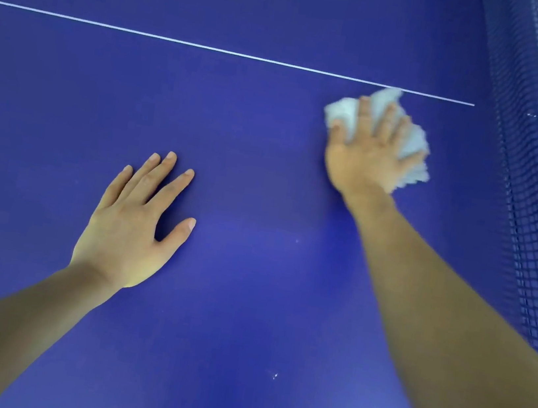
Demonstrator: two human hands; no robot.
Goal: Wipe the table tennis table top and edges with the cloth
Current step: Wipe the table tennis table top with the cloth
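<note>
View from above of a blue table tennis table (229,302), with both of my forearms reaching onto it from the lower edge of the view. My left hand (130,219) lies palm down and flat on the bare surface at lower left; its fingers are straight and slightly fanned, the thumb is set apart to the right, and it holds nothing. My right hand (368,152) is stretched further out, at upper right, and rests palm down on top of the cloth (342,112), a crumpled white piece pressed against the table top. The fingers are spread across the cloth rather than wrapped round it, and white folds show between them, beyond the fingertips and along the right side of the hand. This hand and the cloth are slightly blurred, so the finer position of the thumb cannot be told. The far edge of the cloth touches or just reaches the thin white line (213,48) that crosses the table from left to right. The dark mesh net (536,207) stands near the cloth, to its right, and runs down the right side of the view. A small white speck (274,376) lies on the table between my forearms, well apart from both hands.
</note>
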